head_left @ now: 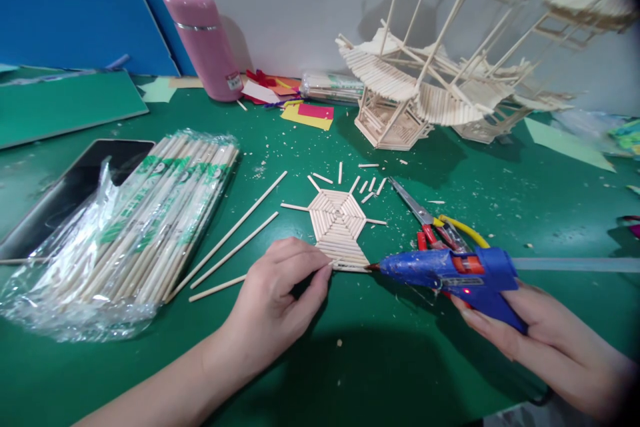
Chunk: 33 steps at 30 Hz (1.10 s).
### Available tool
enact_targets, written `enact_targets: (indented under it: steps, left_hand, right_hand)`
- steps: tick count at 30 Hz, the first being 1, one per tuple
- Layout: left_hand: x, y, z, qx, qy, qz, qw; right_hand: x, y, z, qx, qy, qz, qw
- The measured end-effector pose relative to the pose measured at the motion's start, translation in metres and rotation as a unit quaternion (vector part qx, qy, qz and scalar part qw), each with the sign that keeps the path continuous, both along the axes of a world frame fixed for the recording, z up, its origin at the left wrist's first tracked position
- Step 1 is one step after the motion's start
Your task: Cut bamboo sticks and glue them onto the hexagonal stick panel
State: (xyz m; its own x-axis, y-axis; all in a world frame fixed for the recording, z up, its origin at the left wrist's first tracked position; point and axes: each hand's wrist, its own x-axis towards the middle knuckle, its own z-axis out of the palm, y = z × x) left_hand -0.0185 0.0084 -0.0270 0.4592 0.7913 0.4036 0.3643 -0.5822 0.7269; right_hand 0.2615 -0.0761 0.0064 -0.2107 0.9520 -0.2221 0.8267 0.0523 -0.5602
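A flat hexagonal panel of glued wooden sticks [337,220] lies on the green table [380,360]. My left hand [280,293] pinches a short stick against the panel's near edge. My right hand [545,333] grips a blue hot glue gun [450,273], its nozzle touching the same near edge of the panel, just right of my left fingertips. Several short cut sticks [367,187] lie just beyond the panel.
Three long loose sticks [235,240] lie left of the panel, beside a plastic bag of sticks [150,213] and a phone [75,187]. Red-and-yellow-handled scissors [430,220] sit behind the glue gun. A stick pagoda model [425,87] and a pink bottle [205,40] stand at the back.
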Motion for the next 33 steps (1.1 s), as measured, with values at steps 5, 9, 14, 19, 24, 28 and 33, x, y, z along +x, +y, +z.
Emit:
enact_targets:
  steps: [5,9,14,19,24,28,33]
  left_hand:
    - [0.000,0.000,0.000,0.005,0.002,0.005,1.000]
    - [0.000,0.000,0.000,0.012,0.005,0.011,1.000]
    - [0.000,0.000,0.001,0.012,0.011,0.008,1.000]
    - [0.001,0.000,0.001,0.009,0.004,0.011,1.000]
    - [0.000,-0.001,0.000,0.009,0.004,0.004,1.000]
    - [0.001,0.000,-0.001,0.012,-0.002,0.006,1.000]
    - [0.000,-0.001,-0.001,0.014,0.004,0.011,1.000]
  right_hand:
    - [-0.008,0.006,0.005,-0.009,0.021,-0.004,1.000]
    - [-0.006,0.010,0.003,-0.034,0.030,-0.006,0.999]
    - [-0.003,0.011,0.003,-0.032,0.028,0.005,0.999]
    - [-0.010,0.014,0.005,-0.049,0.041,-0.002,0.998]
    - [-0.014,0.014,0.004,-0.049,0.065,-0.022,0.996]
    - [-0.024,0.018,0.005,-0.035,0.048,-0.008,0.998]
    - [-0.029,0.024,0.006,-0.022,0.040,0.018,0.999]
